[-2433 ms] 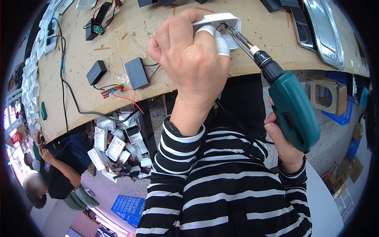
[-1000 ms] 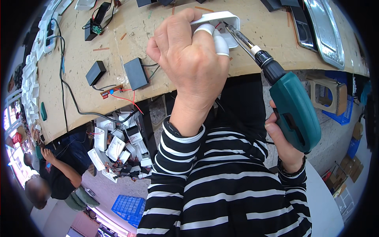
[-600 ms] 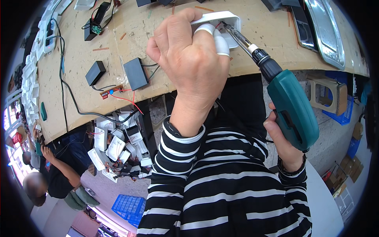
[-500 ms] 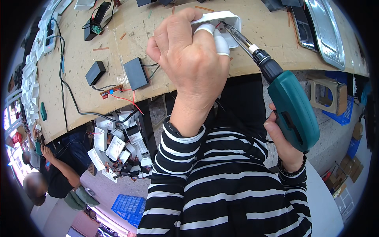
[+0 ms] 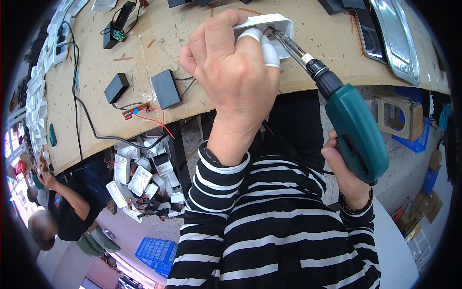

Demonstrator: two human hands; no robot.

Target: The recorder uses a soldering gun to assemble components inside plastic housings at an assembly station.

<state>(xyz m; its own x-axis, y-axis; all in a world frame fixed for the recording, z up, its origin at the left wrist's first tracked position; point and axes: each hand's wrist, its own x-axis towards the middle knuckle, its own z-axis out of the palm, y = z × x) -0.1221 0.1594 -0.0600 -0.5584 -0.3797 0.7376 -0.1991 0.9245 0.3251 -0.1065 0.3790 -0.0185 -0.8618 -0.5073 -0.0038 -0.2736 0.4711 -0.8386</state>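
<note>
My left hand (image 5: 231,67) is closed on a white plastic case (image 5: 285,26) at the table's near edge, its open side up. White finger covers (image 5: 270,50) sit on two of its fingers. In my right hand (image 5: 342,166) is a green soldering gun (image 5: 357,132), gripped from below, with part of the fingers hidden behind its body. The gun's dark tip reaches into the case, beside a short red wire (image 5: 265,30). Whether tip and wire touch is too small to tell. My left hand hides much of the case's inside.
Left of my hand lie black boxes (image 5: 166,90) with leads and a small circuit board (image 5: 136,111) with red wires. A black cable (image 5: 77,103) crosses the table. Below the edge is a heap of white cases (image 5: 142,180). A metal tray (image 5: 397,43) lies right. A co-worker (image 5: 72,212) sits left.
My hands, the case and the soldering gun have hardly moved. At the left, the co-worker's hand has shifted up and toward the left.
</note>
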